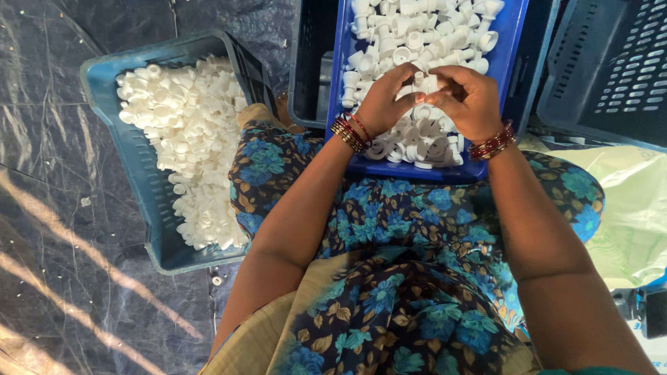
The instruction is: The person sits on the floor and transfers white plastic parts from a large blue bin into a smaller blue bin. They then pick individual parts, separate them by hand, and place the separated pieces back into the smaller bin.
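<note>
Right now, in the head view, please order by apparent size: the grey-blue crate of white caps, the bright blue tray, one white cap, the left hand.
1. grey-blue crate
2. bright blue tray, partly cut off, so unsure
3. left hand
4. white cap

White caps [417, 132] crowd the blue tray [517, 42], leaving no bare bottom. Dark crates [611, 69] hem it right and left (walls upright). Left, past the heaped bin [104, 90], the tarp [62, 264] lies open.

Sunlit dark plastic sheet [69, 243] over floor
</note>
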`<state>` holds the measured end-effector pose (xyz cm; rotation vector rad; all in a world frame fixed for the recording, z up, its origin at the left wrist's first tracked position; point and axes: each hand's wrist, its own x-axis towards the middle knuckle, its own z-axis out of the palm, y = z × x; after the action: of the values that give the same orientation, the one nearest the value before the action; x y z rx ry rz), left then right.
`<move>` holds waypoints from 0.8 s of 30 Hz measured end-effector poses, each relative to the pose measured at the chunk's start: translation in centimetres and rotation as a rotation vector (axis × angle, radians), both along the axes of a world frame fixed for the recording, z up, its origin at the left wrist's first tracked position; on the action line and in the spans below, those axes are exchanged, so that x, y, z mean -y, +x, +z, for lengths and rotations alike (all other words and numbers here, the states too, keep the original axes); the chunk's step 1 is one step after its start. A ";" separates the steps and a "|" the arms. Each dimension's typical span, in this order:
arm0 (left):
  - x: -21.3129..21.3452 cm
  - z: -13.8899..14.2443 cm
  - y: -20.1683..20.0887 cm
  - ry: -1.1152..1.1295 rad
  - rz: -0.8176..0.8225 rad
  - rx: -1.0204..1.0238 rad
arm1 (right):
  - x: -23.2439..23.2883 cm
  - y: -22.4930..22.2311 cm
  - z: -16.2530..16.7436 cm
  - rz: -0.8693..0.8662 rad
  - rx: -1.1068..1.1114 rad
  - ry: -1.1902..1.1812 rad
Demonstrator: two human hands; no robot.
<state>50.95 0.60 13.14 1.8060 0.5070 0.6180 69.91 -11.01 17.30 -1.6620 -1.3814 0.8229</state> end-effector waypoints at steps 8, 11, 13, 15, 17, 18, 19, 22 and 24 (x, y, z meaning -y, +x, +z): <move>0.1 -0.7 0.4 -0.053 0.052 0.001 | 0.5 0.4 1.2 0.163 -0.223 0.102; 0.0 -0.9 0.3 -0.028 0.048 0.010 | 0.4 0.3 1.5 0.070 -0.214 -0.051; 0.0 -1.0 0.2 -0.025 0.044 -0.016 | 0.3 0.2 1.2 0.034 -0.237 -0.112; 0.0 -1.0 0.3 -0.028 0.048 -0.043 | 0.2 0.3 0.8 0.105 -0.254 -0.030; 0.0 -1.0 0.3 -0.012 0.061 -0.059 | 0.3 0.2 0.5 0.142 -0.197 0.008; -0.1 -0.9 0.3 -0.004 0.068 -0.068 | 0.3 0.2 0.4 0.161 -0.169 0.028; -0.1 -0.9 0.3 -0.005 0.068 -0.052 | 0.3 0.1 0.4 0.135 -0.176 -0.013; -0.1 -0.7 0.2 -0.029 0.063 -0.052 | 0.2 -0.2 0.9 0.107 -0.193 -0.046; -0.2 -0.7 0.1 -0.073 0.070 -0.117 | 0.0 -0.7 1.3 0.172 -0.205 0.050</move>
<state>51.01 0.84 12.42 1.7677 0.6659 0.5366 69.24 -10.98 18.64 -1.3930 -1.4016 1.0187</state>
